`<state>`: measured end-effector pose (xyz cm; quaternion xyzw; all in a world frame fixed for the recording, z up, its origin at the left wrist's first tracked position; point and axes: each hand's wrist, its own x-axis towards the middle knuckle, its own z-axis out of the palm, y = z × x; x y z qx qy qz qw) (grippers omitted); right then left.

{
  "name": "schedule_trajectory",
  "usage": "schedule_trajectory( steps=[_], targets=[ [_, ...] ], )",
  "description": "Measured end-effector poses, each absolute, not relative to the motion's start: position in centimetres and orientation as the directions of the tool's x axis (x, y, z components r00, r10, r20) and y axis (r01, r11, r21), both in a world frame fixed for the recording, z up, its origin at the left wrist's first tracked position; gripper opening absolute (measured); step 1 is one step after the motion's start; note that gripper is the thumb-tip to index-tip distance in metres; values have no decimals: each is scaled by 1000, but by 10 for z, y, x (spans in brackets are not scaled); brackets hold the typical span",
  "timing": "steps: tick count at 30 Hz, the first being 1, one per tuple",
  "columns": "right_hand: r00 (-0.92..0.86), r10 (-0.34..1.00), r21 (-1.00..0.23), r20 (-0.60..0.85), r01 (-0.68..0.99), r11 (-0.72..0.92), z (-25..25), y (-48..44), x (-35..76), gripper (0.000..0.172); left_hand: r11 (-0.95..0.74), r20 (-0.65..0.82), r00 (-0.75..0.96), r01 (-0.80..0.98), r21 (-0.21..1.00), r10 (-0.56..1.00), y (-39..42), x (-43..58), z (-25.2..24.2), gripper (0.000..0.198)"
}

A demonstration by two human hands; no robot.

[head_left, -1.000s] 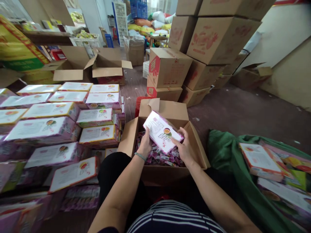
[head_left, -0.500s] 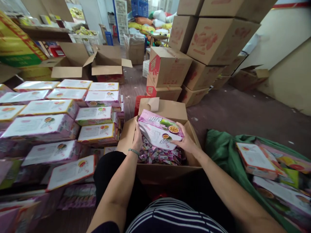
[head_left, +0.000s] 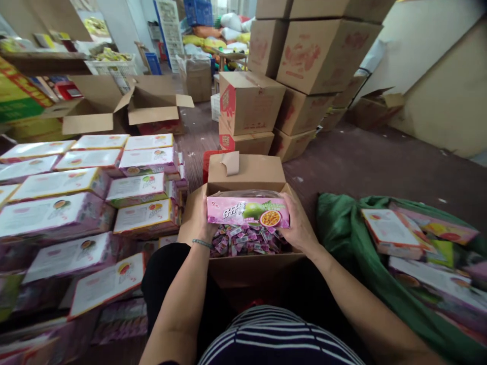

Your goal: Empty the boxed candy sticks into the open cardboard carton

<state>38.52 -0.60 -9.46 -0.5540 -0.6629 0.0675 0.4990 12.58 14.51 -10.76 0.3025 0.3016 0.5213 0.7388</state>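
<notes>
Between both hands I hold a pink candy box (head_left: pixel 238 210) with a passion fruit picture on its long side. My left hand (head_left: pixel 206 220) grips its left end and my right hand (head_left: pixel 297 223) its right end, fingers partly hidden behind it. Clear film shows along the top of the box. Below it, an open cardboard carton (head_left: pixel 247 170) in front of my lap contains many small purple-wrapped candies (head_left: pixel 245 241). The pink box is above these candies, over the carton's opening.
Stacked white-topped candy boxes (head_left: pixel 57 213) fill the left side. A green sack (head_left: pixel 342 218) with more boxes lies at right. Tall brown cartons (head_left: pixel 308 56) stand ahead, and opened cartons (head_left: pixel 152 104) at the back left. A red crate or stool (head_left: pixel 207 162) is behind my carton.
The pink box has turned in my hands: its white printed face showed before, and now its pink long side faces me, level. The view has shifted slightly right.
</notes>
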Motion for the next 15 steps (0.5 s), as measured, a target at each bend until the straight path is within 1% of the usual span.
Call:
schedule_trajectory(
  steps=[2, 3, 4, 5, 6, 7, 8, 9, 10, 11, 12, 13, 15],
  targets=[
    [227, 877, -835, 424, 474, 281, -103, -9, 391, 96, 304, -174, 277, -544, 782, 945, 147, 127, -109, 44],
    [282, 908, -919, 311, 332, 212, -107, -10, 394, 98, 339, -203, 306, -505, 794, 930, 147, 127, -108, 43],
    [329, 924, -975, 193, 170, 143, -112, -10, 396, 97, 377, -226, 352, -455, 807, 908, 146, 127, -106, 44],
    [368, 927, -996, 80, 5, 84, -116, -10, 399, 94, 410, -244, 402, -403, 818, 882, 145, 127, -103, 46],
    [400, 916, -989, -20, -141, 40, -120, -10, 401, 90, 429, -253, 445, -358, 829, 859, 143, 127, -101, 49],
    [434, 896, -968, -96, -251, 18, -125, -10, 402, 88, 433, -255, 467, -327, 840, 847, 141, 128, -98, 50],
    [477, 868, -949, -138, -314, 22, -129, -11, 404, 87, 430, -261, 463, -308, 849, 847, 138, 128, -95, 49],
    [531, 836, -944, -139, -327, 51, -134, -13, 405, 86, 425, -277, 434, -293, 856, 857, 136, 129, -93, 47],
    [595, 798, -953, -100, -287, 95, -140, -16, 405, 86, 424, -304, 387, -277, 862, 870, 133, 131, -91, 44],
    [657, 754, -971, -30, -199, 135, -146, -20, 406, 86, 429, -337, 333, -257, 866, 881, 132, 133, -89, 41],
    [694, 719, -987, 47, -80, 142, -152, -25, 407, 86, 437, -370, 279, -237, 868, 886, 131, 135, -88, 37],
    [699, 708, -994, 106, 47, 102, -159, -30, 407, 86, 451, -402, 237, -213, 867, 885, 130, 138, -88, 34],
    [644, 755, -963, 126, 262, -63, -172, -42, 407, 84, 486, -455, 195, -161, 859, 869, 131, 145, -87, 28]
  ],
)
